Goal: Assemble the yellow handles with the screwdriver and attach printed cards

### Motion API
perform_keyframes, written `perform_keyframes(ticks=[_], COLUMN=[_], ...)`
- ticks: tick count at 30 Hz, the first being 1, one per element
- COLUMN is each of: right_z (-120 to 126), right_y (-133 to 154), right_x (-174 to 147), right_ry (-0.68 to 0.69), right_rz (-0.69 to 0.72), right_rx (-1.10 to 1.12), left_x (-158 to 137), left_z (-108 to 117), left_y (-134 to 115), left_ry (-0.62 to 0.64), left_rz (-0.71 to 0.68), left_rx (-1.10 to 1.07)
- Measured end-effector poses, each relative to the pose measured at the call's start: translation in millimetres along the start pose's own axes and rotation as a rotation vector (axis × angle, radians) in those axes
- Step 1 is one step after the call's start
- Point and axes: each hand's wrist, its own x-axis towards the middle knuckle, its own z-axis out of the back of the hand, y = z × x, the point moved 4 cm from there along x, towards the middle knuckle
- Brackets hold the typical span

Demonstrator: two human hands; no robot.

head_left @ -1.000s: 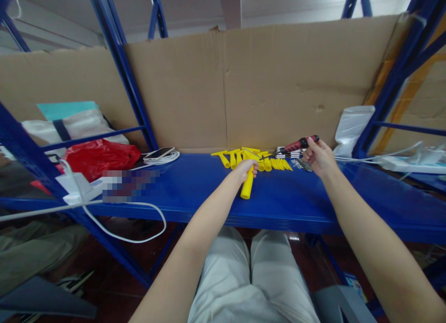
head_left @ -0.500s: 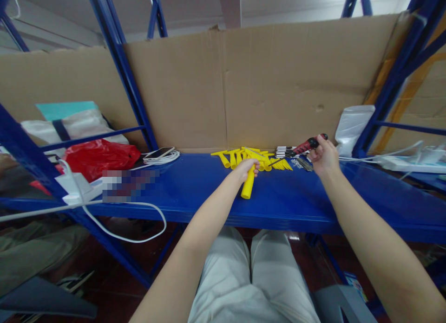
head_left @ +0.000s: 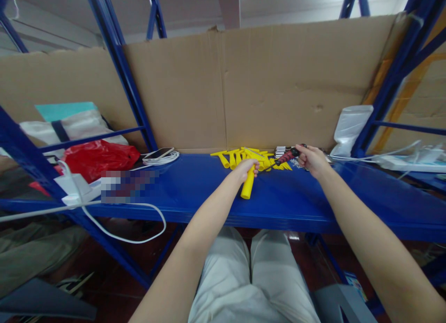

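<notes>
My L hand [head_left: 248, 169] is shut tight round a yellow tube [head_left: 247, 187], w/ the fat round end poking out below the fist, toward the lap. The tube is at the mid of the blue shelf [head_left: 188, 186], near the front edge; from my far-off seat I can't tell if it touches the shelf top. My R hand [head_left: 313, 160] has its thumb & fingers pinched on the back end of a red & black screwdriver [head_left: 286, 157]. The screwdriver tilts, w/ its thin rod going down to the left, so the tip is close to my L fist. Can't tell on my cam if the tip touches anything. Behind the L hand lies a bunch of yellow T-shaped parts [head_left: 223, 160], and flat yellow bits [head_left: 286, 166] sit to the rt. of them, under the screwdriver. Some small black & white things [head_left: 279, 150] are at the back, next to the cardboard wall [head_left: 278, 86]. Tiny shiny bits [head_left: 295, 163] lie btwn the flat bits and my R hand; too small for me to name. A white pouch [head_left: 351, 128] leans up at the back, rt. of the R hand. Way over left, I've got a phone [head_left: 159, 153] by a white cord, plus a red bag [head_left: 101, 158].
</notes>
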Motion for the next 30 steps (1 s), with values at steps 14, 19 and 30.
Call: perform_keyframes(ticks=[14,19,30], right_z=[-28,-31,-6], right_y=[-32,-34,-22], right_x=[-19,-11,13], right_ry=[0.495,0.5,0.106], right_rz=[-0.141,-0.01,0.175], right_rx=[-0.752,-0.791,-1.225], left_x=[0,-1,-6], left_z=[-1,-1,-5], left_y=[1,0,-2], left_ry=[-0.006,0.0,0.007], left_rz=[0.006,0.009,-0.102], left_rx=[-0.025,-0.018,0.062])
